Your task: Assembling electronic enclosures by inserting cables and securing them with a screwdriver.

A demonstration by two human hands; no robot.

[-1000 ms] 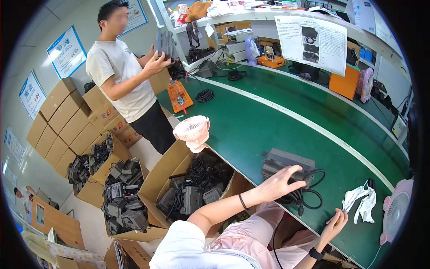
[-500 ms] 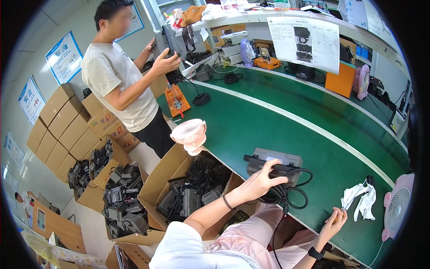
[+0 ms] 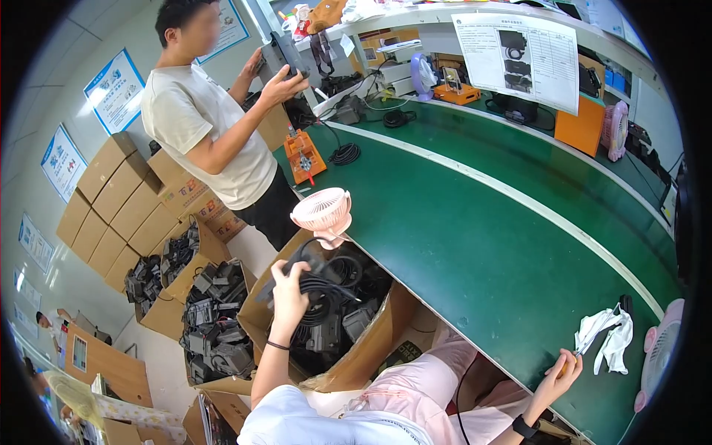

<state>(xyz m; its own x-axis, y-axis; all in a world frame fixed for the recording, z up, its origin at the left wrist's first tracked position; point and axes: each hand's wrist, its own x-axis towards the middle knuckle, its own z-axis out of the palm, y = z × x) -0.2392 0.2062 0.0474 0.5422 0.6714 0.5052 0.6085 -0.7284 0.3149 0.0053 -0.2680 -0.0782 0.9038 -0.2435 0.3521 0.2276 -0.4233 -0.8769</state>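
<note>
From my end I see the left hand (image 3: 291,295) over the open box (image 3: 386,326), just off the near left edge of the green surface (image 3: 460,237). Its grip is bent around a dark unit (image 3: 265,291), which is blurred and partly hidden by the hand; a black cable (image 3: 320,288) runs in loops just right of the fingers. I cannot make out how firmly they press. That unit is above the left side of the box's mouth, and more grey units (image 3: 360,319) lie inside.

On the right I have the right hand (image 3: 560,377) at the near edge of the surface, its grip narrow on a slim tool (image 3: 567,363) with a yellowish handle, mostly covered by the fingers. The tool's thin end points towards a white cloth (image 3: 612,343) lying on the surface. Right of the cloth I see a pink fan (image 3: 658,356), at the rim of my view.

A pale pink fan (image 3: 322,213) is at the left corner of the surface, with an orange fixture (image 3: 304,157) beyond it. At the far left a co-worker (image 3: 182,111) holds a dark device (image 3: 282,55) up in both hands. Left of the box I see stacked cartons (image 3: 122,200), and a printed sheet (image 3: 549,81) hangs at the far side.
</note>
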